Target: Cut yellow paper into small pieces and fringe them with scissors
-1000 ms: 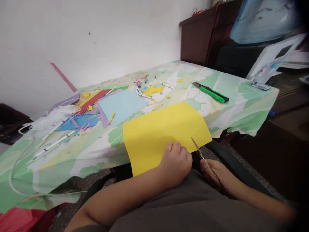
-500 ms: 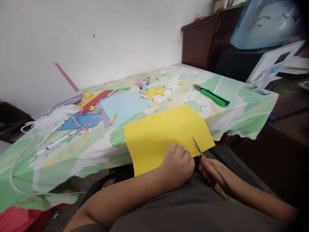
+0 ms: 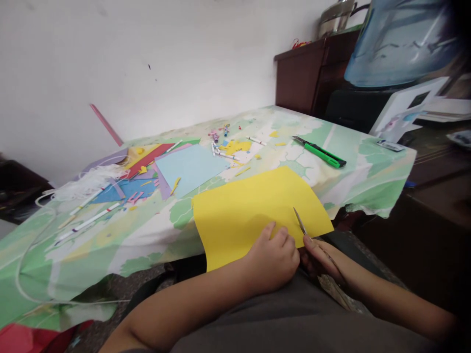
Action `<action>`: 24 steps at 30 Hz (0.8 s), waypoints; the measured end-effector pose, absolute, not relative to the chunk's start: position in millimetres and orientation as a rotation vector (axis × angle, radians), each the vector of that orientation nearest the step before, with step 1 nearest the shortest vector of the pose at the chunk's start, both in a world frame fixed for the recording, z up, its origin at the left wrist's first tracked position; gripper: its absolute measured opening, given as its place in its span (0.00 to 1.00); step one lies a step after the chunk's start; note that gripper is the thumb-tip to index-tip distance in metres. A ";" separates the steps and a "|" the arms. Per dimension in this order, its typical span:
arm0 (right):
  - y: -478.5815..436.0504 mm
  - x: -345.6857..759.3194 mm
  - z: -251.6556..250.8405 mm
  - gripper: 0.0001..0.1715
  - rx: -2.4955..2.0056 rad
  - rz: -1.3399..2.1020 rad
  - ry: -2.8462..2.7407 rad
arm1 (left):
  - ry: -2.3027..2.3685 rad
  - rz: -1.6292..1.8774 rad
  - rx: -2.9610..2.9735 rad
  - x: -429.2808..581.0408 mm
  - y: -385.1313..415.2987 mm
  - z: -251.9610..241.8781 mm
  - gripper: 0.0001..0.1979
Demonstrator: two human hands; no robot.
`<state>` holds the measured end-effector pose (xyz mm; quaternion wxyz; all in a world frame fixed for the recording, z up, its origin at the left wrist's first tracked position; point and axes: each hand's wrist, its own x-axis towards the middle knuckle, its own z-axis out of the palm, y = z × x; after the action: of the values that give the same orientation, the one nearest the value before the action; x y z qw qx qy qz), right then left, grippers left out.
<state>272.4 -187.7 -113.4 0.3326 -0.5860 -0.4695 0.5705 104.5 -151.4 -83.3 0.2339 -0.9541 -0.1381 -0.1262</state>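
A large yellow sheet of paper (image 3: 250, 211) lies over the table's near edge and hangs down toward my lap. My left hand (image 3: 274, 255) grips its near edge, fingers curled on top and the thumb hidden beneath. A pair of scissors (image 3: 300, 220) is in my right hand (image 3: 324, 257), at the sheet's near right edge. One slim blade shows above the paper, pointing away from me; the other blade and the handles are mostly hidden.
A green utility knife (image 3: 320, 151) lies at the right of the patterned tablecloth (image 3: 147, 245). Light blue paper (image 3: 191, 166), markers (image 3: 90, 216), white string (image 3: 88, 179) and yellow scraps (image 3: 235, 147) spread over the left and back. A water bottle (image 3: 397, 44) stands at right.
The whole view has shifted slightly, so the table things sit a little lower. Both hands keep nearly the same hold; the scissors blade stays over the paper.
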 end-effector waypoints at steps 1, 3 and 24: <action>-187.0 272.6 -112.7 0.37 -1.535 1.483 -1.234 | -0.367 -0.346 -2.614 104.6 -150.8 -82.3 0.13; -185.5 272.1 -108.0 0.36 -1.543 1.465 -1.255 | -0.370 -0.356 -2.607 104.9 -149.6 -80.1 0.13; -164.9 232.8 -81.4 0.36 -1.600 1.421 -1.399 | -0.216 -0.312 -2.506 65.7 -128.3 -56.7 0.14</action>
<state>232.8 -164.9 -81.4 0.2884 -0.5992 -0.5239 0.5323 65.7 -128.3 -56.7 0.2988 -0.9436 -0.0812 -0.1174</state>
